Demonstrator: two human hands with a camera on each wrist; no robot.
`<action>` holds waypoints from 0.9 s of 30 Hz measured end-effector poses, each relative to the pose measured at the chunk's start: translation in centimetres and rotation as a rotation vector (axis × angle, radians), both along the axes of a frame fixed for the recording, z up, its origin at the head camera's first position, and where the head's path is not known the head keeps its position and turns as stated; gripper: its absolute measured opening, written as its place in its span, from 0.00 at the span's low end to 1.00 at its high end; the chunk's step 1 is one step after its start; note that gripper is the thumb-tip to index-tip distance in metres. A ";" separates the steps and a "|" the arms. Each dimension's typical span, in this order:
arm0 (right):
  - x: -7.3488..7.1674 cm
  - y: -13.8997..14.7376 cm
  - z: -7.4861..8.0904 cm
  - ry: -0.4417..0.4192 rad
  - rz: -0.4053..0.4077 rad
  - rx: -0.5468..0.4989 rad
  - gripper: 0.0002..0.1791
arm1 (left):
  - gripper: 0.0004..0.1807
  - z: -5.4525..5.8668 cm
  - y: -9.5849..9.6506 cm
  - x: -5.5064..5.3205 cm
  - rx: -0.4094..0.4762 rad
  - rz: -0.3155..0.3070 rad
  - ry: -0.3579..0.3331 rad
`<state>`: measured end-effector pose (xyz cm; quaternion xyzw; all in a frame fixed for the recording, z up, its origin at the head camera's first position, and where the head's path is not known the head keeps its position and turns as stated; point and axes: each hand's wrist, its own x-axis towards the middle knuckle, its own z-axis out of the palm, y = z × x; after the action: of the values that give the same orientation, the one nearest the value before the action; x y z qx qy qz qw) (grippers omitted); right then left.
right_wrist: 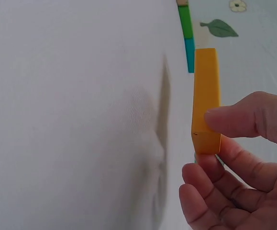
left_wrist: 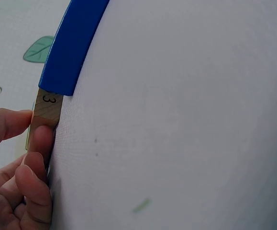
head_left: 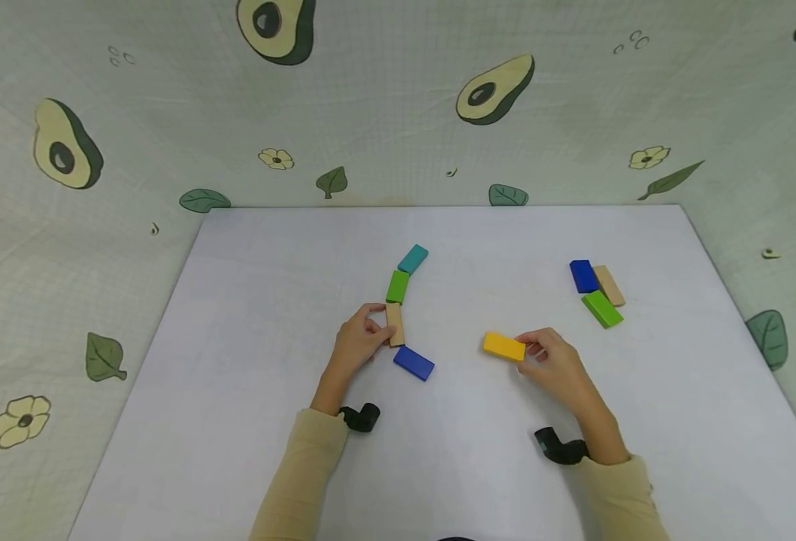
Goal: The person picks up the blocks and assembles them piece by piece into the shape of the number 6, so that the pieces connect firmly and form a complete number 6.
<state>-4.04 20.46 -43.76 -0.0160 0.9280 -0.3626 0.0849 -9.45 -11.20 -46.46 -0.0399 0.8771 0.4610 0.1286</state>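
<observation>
In the head view there was 1 yellow block (head_left: 503, 346), 1 teal block (head_left: 413, 258), 2 blue blocks (head_left: 414, 363), 2 green blocks (head_left: 398, 286) and 2 tan blocks (head_left: 395, 323): 8 blocks in all. The person showed 2 hands (head_left: 358, 338), 2 sleeves (head_left: 306, 466) and 2 black wrist devices (head_left: 361, 418), over 1 white tabletop (head_left: 492, 466). Printed on the cloth (head_left: 384, 98) were 4 large avocados (head_left: 495, 90), 2 of them cut off by the view's edge, 3 tiny avocados (head_left: 452, 172), 6 leaves (head_left: 105, 357), 3 flowers (head_left: 22, 421) and 2 clusters of 3 rings (head_left: 115, 61) each.
</observation>
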 end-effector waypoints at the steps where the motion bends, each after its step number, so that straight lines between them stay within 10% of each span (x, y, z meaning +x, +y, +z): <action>1: 0.0 -0.2 -0.1 -0.002 0.012 -0.002 0.19 | 0.26 0.0 0.0 0.0 0.003 0.000 -0.002; 27: -0.2 -3.8 -0.8 -0.009 0.233 -0.048 0.17 | 0.26 0.0 0.0 -0.2 0.001 -0.006 -0.017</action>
<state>-4.28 16.70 -44.57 -0.1239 0.9104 -0.3727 0.1303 -9.62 -11.23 -46.49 -0.0412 0.8759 0.4607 0.1377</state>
